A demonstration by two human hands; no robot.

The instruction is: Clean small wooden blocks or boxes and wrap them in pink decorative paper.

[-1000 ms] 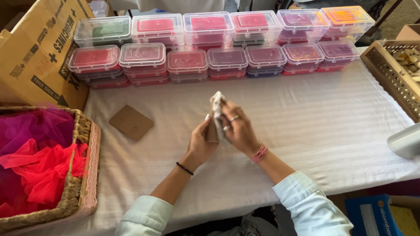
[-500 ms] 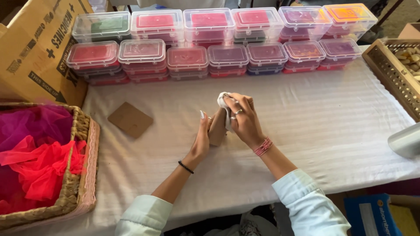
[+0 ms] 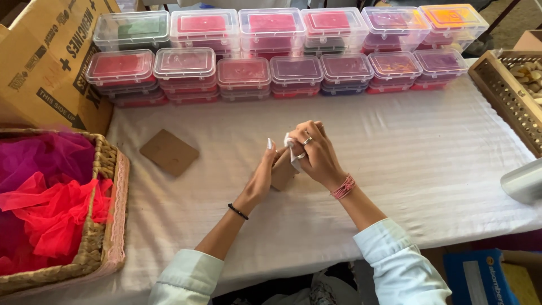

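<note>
Head view showed both hands had sunk toward mid-tabletop [image 3: 429, 169]: left hand [image 3: 264, 176] clasped a small brown card box [image 3: 281, 170], right hand [image 3: 314, 152] pinched white tissue [image 3: 292, 153] at its top, a second earlier held higher.

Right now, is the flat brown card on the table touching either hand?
No, the brown card lies alone on the white tablecloth, left of both hands.

Clear lidded tubs [image 3: 293, 51] of red, purple and orange contents line the far edge of the white tablecloth [image 3: 429, 164]. A wicker basket [image 3: 99, 237] (red and magenta netting inside) sits left, near a flat brown card [image 3: 169, 152].
</note>
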